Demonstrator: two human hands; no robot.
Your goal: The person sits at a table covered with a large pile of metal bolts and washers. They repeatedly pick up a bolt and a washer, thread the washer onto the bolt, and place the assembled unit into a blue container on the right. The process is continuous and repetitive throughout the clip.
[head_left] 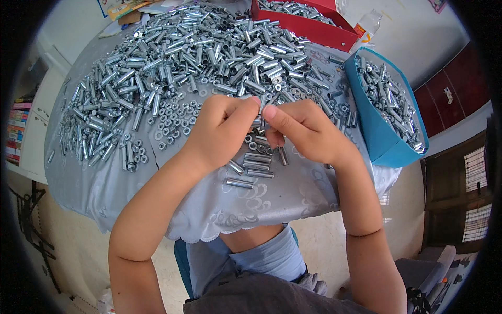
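My left hand (219,128) and my right hand (308,131) meet above the near middle of the table, both closed. Pinched between their thumbs and fingers is a slim silver anchor bolt (263,121), mostly covered by the fingertips. Just below them, several short metal sleeves (258,165) lie on the cloth, with a few nuts (261,148) beside them. Loose hex nuts (177,116) are spread left of my left hand. Behind both hands rises a large heap of metal sleeves (198,44). Anchor bolts fitted with nuts (127,152) lie at the left.
A blue fabric bin (384,141) full of anchor bolts stands at the right edge. At the back are a red box (314,26) holding more metal parts and a clear plastic bottle (368,25). A silvery tablecloth (308,196) hangs over the near edge, above my lap.
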